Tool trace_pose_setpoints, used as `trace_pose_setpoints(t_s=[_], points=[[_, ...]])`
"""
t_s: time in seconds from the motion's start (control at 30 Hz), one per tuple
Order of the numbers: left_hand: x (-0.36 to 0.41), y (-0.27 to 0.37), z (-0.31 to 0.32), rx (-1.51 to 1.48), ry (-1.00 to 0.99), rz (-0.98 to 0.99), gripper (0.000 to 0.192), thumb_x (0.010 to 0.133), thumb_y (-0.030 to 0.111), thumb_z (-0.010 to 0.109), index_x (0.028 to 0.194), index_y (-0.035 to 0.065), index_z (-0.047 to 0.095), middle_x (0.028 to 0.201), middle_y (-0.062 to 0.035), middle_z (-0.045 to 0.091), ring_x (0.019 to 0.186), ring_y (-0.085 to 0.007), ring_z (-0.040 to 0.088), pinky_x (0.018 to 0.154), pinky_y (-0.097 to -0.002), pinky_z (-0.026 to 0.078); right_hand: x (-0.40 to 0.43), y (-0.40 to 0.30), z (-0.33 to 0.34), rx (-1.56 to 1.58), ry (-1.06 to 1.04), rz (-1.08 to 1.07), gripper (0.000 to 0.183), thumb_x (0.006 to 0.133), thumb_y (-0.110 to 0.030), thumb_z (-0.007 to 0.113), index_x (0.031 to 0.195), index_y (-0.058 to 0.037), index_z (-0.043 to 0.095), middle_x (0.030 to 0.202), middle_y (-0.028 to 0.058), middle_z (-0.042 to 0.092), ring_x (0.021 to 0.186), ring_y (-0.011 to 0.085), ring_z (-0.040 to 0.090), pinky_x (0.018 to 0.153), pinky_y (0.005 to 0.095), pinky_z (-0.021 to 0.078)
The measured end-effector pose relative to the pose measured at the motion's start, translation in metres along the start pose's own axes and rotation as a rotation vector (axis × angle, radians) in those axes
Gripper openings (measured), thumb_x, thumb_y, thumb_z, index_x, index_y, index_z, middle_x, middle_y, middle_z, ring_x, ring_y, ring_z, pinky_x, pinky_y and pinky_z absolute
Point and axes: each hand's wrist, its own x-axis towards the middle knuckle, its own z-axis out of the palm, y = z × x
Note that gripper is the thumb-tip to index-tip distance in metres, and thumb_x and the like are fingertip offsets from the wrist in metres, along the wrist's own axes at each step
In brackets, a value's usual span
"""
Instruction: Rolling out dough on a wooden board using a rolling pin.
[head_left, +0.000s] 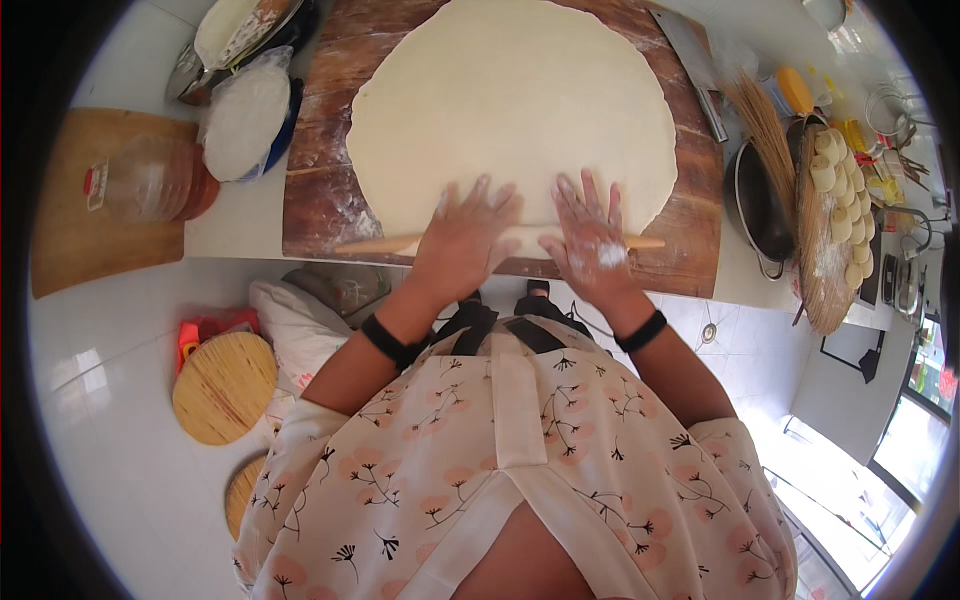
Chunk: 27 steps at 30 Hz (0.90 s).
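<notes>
A large round sheet of dough (510, 97) covers most of a floured wooden board (319, 180). Its near edge is wrapped over a thin tapered rolling pin (371, 246), whose two ends stick out at the sides along the board's front edge. My left hand (466, 232) lies palm down on the dough-covered pin, fingers spread forward over the sheet. Beside it, my right hand (592, 232) rests the same way, with white flour on its back. Neither hand is closed around the pin; its middle is hidden under dough and hands.
On the right are a cleaver (694, 71), a straw brush (761, 127), a black pan (761, 199) and a straw tray (817, 262) of dough pieces. Leftward stand a plastic-covered bowl (247, 124) and a plastic jug (150, 180). A round wooden stool (225, 388) is below.
</notes>
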Motion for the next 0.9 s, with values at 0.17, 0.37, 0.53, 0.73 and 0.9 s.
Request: trace_pose_setpoints(t_s=[0.17,0.37,0.53,0.73,0.9], points=[[-0.010,0.000,0.006,-0.037,0.051,-0.054,0.064,0.102,0.037,0.053,0.159,0.0117,0.034,0.164,-0.0068,0.036,0.154,-0.0321,0.028,0.122,-0.0639,0.017,-0.001,-0.001,-0.010,-0.029,-0.061,0.009,0.070,0.093,-0.040,0.066,0.146,0.0031,0.049,0.157,0.0161,0.045,0.153,0.0397,0.026,0.123,0.0647,0.0112],[0.051,-0.005,-0.013,0.006,0.320,-0.141,0.063,0.097,0.026,0.059,0.152,0.0007,0.042,0.157,-0.0178,0.043,0.149,-0.0343,0.036,0.123,-0.0559,0.024,0.077,0.009,-0.024,-0.267,0.208,-0.019,0.066,0.098,-0.035,0.061,0.147,0.0047,0.046,0.157,0.0194,0.043,0.153,0.0398,0.028,0.124,0.0598,0.0159],[0.026,0.026,0.020,-0.362,0.195,0.048,0.054,0.095,0.018,0.051,0.144,-0.0043,0.049,0.149,-0.0247,0.049,0.147,-0.0389,0.038,0.125,-0.0476,0.024,0.013,-0.025,0.003,0.342,0.008,-0.058,0.062,0.109,-0.037,0.040,0.156,0.0027,0.035,0.160,0.0218,0.038,0.154,0.0393,0.025,0.125,0.0541,0.0089],[0.096,-0.016,0.001,0.013,0.353,-0.099,0.054,0.099,0.026,0.051,0.150,0.0071,0.048,0.159,-0.0129,0.043,0.156,-0.0320,0.022,0.121,-0.0686,0.011,0.122,0.015,0.001,-0.165,0.050,-0.013,0.069,0.105,-0.048,0.043,0.153,0.0008,0.039,0.161,0.0206,0.037,0.154,0.0399,0.021,0.124,0.0611,0.0109],[0.066,-0.020,0.004,-0.153,0.164,0.003,0.056,0.101,0.031,0.055,0.151,0.0077,0.046,0.157,-0.0128,0.045,0.151,-0.0331,0.032,0.124,-0.0541,0.022,0.074,0.023,0.002,0.003,0.027,-0.074,0.082,0.098,-0.056,0.052,0.148,0.0079,0.042,0.155,0.0241,0.044,0.151,0.0411,0.030,0.124,0.0518,0.0228]])
